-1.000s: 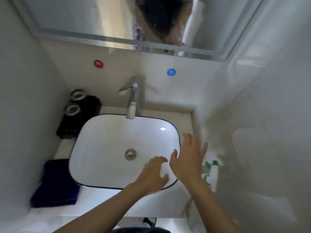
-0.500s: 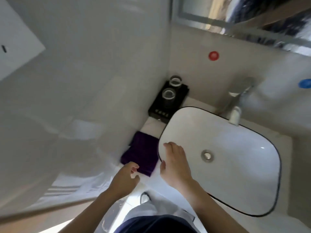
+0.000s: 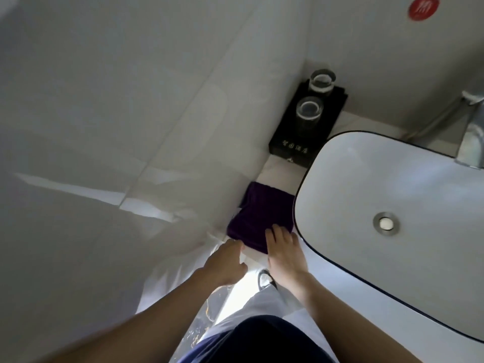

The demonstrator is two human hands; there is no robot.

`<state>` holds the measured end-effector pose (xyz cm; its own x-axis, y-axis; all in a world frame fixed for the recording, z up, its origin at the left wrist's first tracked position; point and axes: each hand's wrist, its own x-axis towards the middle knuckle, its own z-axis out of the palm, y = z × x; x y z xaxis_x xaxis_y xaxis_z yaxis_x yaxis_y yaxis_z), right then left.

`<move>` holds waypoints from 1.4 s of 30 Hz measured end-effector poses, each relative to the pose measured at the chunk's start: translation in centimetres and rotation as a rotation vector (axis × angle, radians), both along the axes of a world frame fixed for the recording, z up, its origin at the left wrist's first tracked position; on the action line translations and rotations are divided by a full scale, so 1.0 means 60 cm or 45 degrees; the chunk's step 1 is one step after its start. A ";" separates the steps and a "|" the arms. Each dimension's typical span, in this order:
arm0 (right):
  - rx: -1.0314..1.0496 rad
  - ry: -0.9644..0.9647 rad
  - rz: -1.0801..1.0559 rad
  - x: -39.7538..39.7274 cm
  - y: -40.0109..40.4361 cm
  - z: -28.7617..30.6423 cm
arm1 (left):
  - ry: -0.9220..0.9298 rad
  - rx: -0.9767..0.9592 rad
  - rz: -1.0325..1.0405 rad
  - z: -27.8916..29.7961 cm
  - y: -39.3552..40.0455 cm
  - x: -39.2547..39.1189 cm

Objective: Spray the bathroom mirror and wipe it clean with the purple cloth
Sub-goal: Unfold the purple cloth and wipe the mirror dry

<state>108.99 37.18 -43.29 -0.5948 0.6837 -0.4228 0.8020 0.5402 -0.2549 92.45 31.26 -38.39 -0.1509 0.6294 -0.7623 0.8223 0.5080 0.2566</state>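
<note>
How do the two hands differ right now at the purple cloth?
The right hand lies with straight fingers flat on the purple cloth, at its near edge beside the sink; the left hand has its fingers at the cloth's near left corner, and whether they grip it cannot be told. The right hand reaches further forward than the left hand. Both are bare, palm down, at the cloth's near edge, and the cloth is not yet lifted.

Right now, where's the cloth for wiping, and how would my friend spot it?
Find the big white sink. On the counter to its left, against the wall, lies the cloth, folded, nearer you than the black tray with two glasses. It is the only dark purple thing there, and the right hand rests on its near edge, with the left hand just beside it.
</note>
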 end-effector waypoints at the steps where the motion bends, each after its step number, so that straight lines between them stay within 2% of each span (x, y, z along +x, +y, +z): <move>1: 0.021 0.012 -0.010 -0.004 0.004 -0.007 | 0.007 0.013 0.002 -0.005 0.002 0.001; 8: 0.128 0.144 -0.138 -0.028 0.033 -0.004 | -0.035 0.100 0.064 -0.024 0.021 0.013; 10: 0.030 0.270 -0.200 -0.025 0.038 0.015 | -0.079 0.150 0.167 -0.023 0.027 0.017; 15: -0.184 0.535 -0.386 -0.027 0.039 0.066 | -0.379 0.447 0.702 0.003 0.035 0.022; 22: -0.199 0.766 -0.433 -0.036 0.047 0.163 | -0.465 0.683 0.766 0.063 0.027 0.020; 28: -0.201 1.050 -0.460 0.005 0.087 0.273 | -0.404 0.974 0.617 0.126 0.046 0.039; 31: -0.170 1.173 -0.461 0.042 0.104 0.341 | -0.344 1.086 0.460 0.167 0.071 0.048; 33: -0.105 1.238 -0.471 0.072 0.113 0.386 | -0.283 1.217 0.319 0.198 0.091 0.056; 37: 0.106 1.335 -0.549 0.143 0.124 0.465 | -0.281 1.530 0.209 0.278 0.136 0.084; 42: 0.371 1.445 -0.624 0.238 0.132 0.535 | -0.788 1.415 0.170 0.390 0.183 0.148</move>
